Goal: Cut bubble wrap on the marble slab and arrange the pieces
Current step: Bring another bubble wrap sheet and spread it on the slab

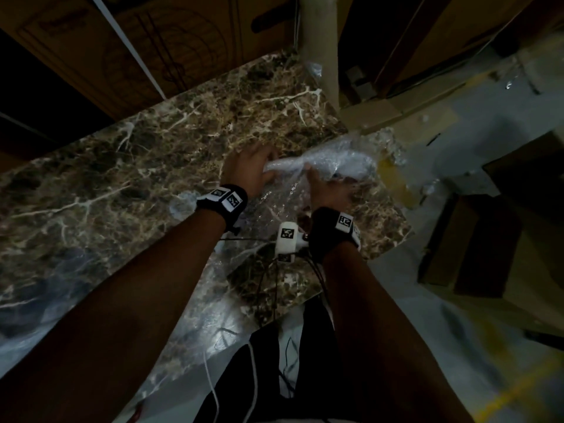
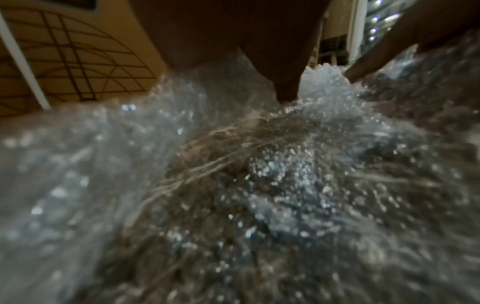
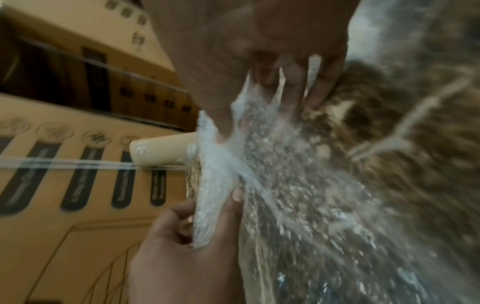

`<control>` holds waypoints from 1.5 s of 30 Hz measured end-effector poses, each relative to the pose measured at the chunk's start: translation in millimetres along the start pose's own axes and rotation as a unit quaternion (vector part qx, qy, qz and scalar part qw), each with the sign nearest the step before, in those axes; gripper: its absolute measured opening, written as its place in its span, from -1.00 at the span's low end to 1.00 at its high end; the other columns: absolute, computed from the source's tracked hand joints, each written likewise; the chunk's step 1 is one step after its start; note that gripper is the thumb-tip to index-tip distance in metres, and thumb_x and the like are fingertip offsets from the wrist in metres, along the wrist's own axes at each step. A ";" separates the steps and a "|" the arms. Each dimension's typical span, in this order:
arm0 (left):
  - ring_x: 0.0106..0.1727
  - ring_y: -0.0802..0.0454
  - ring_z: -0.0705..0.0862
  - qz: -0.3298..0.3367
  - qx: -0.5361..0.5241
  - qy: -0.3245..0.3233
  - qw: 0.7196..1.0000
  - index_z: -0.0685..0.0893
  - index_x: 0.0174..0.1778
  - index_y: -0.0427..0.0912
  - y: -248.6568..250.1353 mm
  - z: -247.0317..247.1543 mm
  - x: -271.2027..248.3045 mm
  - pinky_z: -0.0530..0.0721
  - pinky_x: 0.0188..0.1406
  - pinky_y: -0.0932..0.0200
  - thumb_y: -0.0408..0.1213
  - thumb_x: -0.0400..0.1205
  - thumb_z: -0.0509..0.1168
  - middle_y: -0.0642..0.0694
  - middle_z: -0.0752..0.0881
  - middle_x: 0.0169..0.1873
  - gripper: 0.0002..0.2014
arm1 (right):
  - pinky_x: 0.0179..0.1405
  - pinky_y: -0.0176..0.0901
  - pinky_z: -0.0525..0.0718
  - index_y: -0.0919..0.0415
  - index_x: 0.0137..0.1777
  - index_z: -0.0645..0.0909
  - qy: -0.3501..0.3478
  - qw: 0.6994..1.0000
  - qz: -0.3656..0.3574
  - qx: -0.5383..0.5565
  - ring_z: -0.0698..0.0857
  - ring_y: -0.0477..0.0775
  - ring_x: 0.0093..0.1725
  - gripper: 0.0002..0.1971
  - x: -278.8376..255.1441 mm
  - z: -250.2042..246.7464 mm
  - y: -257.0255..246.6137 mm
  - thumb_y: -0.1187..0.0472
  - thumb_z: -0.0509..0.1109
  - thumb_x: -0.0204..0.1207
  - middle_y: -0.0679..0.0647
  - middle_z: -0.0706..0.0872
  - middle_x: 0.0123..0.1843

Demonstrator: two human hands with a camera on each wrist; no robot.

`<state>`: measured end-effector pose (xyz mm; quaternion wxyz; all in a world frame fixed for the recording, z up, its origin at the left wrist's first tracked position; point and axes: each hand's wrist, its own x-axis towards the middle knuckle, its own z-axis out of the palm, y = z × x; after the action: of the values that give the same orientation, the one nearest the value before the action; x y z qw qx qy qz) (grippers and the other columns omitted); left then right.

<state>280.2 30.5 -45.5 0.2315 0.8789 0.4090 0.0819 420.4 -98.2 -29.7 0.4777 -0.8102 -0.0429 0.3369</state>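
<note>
A clear sheet of bubble wrap (image 1: 332, 163) lies bunched near the far right corner of the brown veined marble slab (image 1: 122, 178). My left hand (image 1: 259, 169) pinches the folded edge of the wrap between thumb and fingers, which shows plainly in the right wrist view, where the left hand (image 3: 207, 222) is at the bottom. My right hand (image 1: 323, 184) is just to its right, with thumb and fingers closed over the raised fold. In that wrist view the wrap (image 3: 285, 185) pokes out between the fingers of the right hand (image 3: 259, 86). No cutting tool is in view.
Cardboard boxes (image 1: 152, 41) stand along the slab's far side. A cream post (image 1: 320, 50) rises at the far corner. More boxes (image 1: 470, 248) sit on the floor to the right. Wrist cables (image 1: 268, 285) hang over the near edge.
</note>
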 end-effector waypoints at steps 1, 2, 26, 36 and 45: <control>0.10 -0.22 0.66 0.000 0.003 0.001 1.000 0.53 0.12 0.12 -0.4 -0.9 -0.4 0.68 0.05 -0.19 -0.09 0.51 0.52 -0.08 0.64 0.12 -0.65 | 0.09 -0.03 0.75 0.02 0.03 0.73 -0.010 1.000 -0.016 -0.018 0.78 0.10 0.01 -0.52 4.7 -0.3 -0.1 -0.33 0.63 0.35 -0.05 0.80 -0.04; 0.09 -0.21 0.67 -0.005 -0.003 -0.003 1.000 0.53 0.16 0.11 -3.0 -1.1 -0.2 0.68 0.04 -0.15 0.01 0.51 0.51 -0.08 0.64 0.14 -0.62 | 0.03 0.00 0.80 0.08 -0.03 0.80 -0.014 0.999 -0.038 -0.032 0.81 0.07 -0.06 -0.55 9.3 0.4 0.4 -0.31 0.62 0.37 -0.03 0.83 -0.12; -0.05 0.05 0.65 -0.110 -0.191 -0.075 0.973 0.77 -0.01 -0.11 30.9 -4.2 47.5 0.50 -0.13 0.19 -0.02 0.46 0.65 -0.01 0.73 -0.07 -0.67 | -0.13 -0.01 0.72 0.21 -0.01 0.82 -0.006 0.997 -0.075 -0.022 0.81 0.12 -0.13 -0.58 28.6 -24.2 35.2 -0.20 0.57 0.49 0.09 0.85 -0.15; 0.46 -0.38 0.53 -0.147 -0.019 -0.059 0.987 0.35 0.64 -0.23 56.8 -7.4 48.5 0.49 0.37 -0.21 0.24 0.68 0.32 -0.41 0.50 0.51 -0.23 | -0.15 -0.01 0.56 0.41 0.02 0.73 -0.020 0.991 -0.023 -0.130 0.68 0.23 -0.16 -0.51 24.5 -52.7 64.4 -0.13 0.43 0.62 0.26 0.73 -0.16; 0.07 -0.22 0.68 -0.119 0.087 -0.075 0.986 0.57 0.16 -0.12 46.3 -2.8 50.4 0.56 -0.11 -0.02 0.10 0.54 0.54 -0.21 0.71 0.06 -0.53 | -0.24 -0.09 0.56 0.36 -0.10 0.80 -0.005 0.989 -0.054 -0.139 0.78 0.21 -0.19 -0.50 40.1 -69.8 63.0 -0.17 0.53 0.56 0.29 0.84 -0.16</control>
<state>343.6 43.7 -23.4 0.1924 0.8443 0.4977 -0.0488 476.4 -168.5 -78.5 0.3774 -0.8638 -0.1351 0.3053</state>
